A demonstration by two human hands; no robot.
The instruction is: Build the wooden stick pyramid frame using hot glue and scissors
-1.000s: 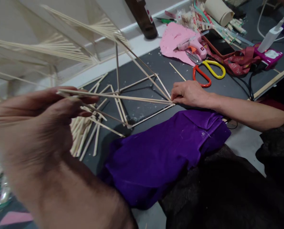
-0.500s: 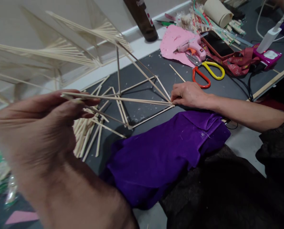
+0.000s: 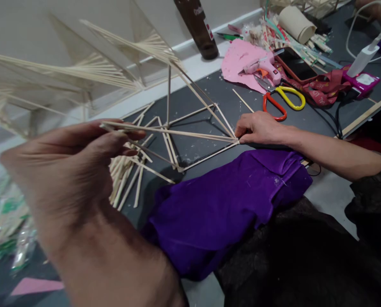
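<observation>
A smooth, dark-grey desk (image 3: 225,96) filled the middle of the view. At 5 o'clock lay a soft, creased purple cloth (image 3: 209,213). Pleat-like stick fans (image 3: 148,47) stood at 10 and 11 o'clock, before a pale wall. Centrally, just beyond the cloth, was an open, angular frame (image 3: 177,133) of thin, straight, wood-coloured sticks. The hands were apart: at 9 o'clock the left hand (image 3: 78,170) pinched the frame's raised corner between thumb and fingers; at 3 o'clock the right hand (image 3: 259,128) pinched a low corner. A loose stick pile (image 3: 123,179) lay beyond the left wrist. At 8 o'clock, clear, green-marked plastic sleeves (image 3: 10,226) held more sticks. A brown bottle (image 3: 198,32) stood at 12, its contents unclear.
</observation>
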